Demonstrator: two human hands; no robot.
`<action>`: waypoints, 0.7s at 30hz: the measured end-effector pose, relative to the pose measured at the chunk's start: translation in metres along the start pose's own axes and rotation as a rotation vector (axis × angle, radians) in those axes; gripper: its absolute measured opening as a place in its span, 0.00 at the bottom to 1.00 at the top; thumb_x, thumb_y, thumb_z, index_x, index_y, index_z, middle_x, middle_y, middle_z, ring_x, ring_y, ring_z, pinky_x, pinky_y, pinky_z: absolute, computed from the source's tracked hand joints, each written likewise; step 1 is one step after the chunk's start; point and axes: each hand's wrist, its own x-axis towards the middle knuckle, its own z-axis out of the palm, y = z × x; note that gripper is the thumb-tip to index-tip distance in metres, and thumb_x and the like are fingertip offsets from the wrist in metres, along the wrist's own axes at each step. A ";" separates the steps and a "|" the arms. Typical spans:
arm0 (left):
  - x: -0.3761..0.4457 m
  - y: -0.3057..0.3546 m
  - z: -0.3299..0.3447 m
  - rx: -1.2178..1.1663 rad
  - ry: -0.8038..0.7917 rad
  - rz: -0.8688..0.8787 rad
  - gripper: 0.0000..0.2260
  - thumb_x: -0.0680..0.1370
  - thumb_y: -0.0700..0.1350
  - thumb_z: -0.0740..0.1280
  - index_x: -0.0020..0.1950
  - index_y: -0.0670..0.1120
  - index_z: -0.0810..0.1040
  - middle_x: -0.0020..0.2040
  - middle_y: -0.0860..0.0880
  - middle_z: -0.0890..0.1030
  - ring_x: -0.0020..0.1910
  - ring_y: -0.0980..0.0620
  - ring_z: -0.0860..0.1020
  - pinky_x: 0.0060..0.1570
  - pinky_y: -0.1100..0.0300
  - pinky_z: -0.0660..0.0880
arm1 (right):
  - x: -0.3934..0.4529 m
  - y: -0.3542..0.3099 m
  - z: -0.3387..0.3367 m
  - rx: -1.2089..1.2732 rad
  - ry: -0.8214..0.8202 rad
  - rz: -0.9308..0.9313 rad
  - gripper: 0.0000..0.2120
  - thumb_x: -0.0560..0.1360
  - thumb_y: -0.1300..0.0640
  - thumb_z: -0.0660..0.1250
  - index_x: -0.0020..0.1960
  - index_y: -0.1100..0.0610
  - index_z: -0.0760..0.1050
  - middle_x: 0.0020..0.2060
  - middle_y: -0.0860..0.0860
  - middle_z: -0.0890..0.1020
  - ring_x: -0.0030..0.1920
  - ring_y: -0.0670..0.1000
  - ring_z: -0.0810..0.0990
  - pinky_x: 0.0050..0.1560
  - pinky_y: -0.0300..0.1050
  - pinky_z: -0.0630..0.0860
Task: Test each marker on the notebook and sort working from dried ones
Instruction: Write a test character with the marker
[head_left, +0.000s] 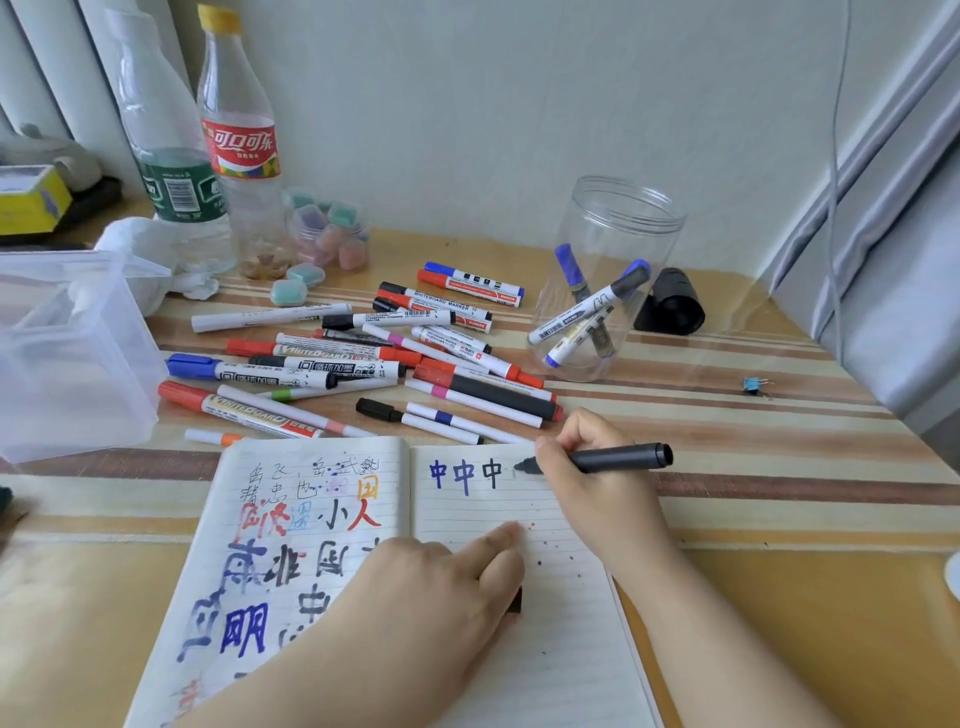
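An open lined notebook (545, 649) lies in front of me; its left page is full of coloured test writing. Three characters stand at the top of the right page. My right hand (597, 488) grips a black marker (623, 457), uncapped, with its tip on the right page just after the third character. My left hand (426, 587) rests on the notebook, index finger stretched onto the page, other fingers curled over a small black cap (515, 600) that peeks out beneath them. Behind the notebook lies a loose pile of markers (363, 358). A clear round jar (602, 280) holds several markers.
A clear plastic box (67, 353) stands at the left. Two plastic bottles (239, 145) and a bag of small pastel cases (327, 228) are at the back left. A black cylinder (672, 301) lies behind the jar, a small blue clip (753, 385) at the right.
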 end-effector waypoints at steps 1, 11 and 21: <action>0.000 0.000 0.000 -0.011 -0.005 0.011 0.06 0.76 0.44 0.48 0.40 0.47 0.60 0.54 0.53 0.82 0.14 0.52 0.64 0.25 0.69 0.51 | 0.000 0.000 0.000 -0.003 -0.007 -0.002 0.14 0.74 0.61 0.66 0.33 0.59 0.65 0.21 0.46 0.67 0.25 0.43 0.65 0.25 0.33 0.61; -0.002 -0.001 0.005 -0.033 -0.030 0.017 0.08 0.71 0.51 0.54 0.41 0.48 0.62 0.54 0.53 0.82 0.16 0.52 0.68 0.23 0.69 0.55 | -0.002 -0.001 -0.003 -0.006 -0.021 0.019 0.13 0.74 0.62 0.65 0.33 0.60 0.64 0.21 0.45 0.65 0.22 0.44 0.63 0.23 0.33 0.59; -0.003 -0.001 0.007 -0.056 -0.022 0.018 0.07 0.71 0.51 0.55 0.41 0.48 0.61 0.55 0.54 0.82 0.16 0.52 0.68 0.21 0.70 0.58 | -0.002 -0.003 0.000 -0.040 -0.020 -0.010 0.14 0.73 0.61 0.65 0.33 0.60 0.64 0.22 0.47 0.66 0.23 0.44 0.63 0.23 0.32 0.60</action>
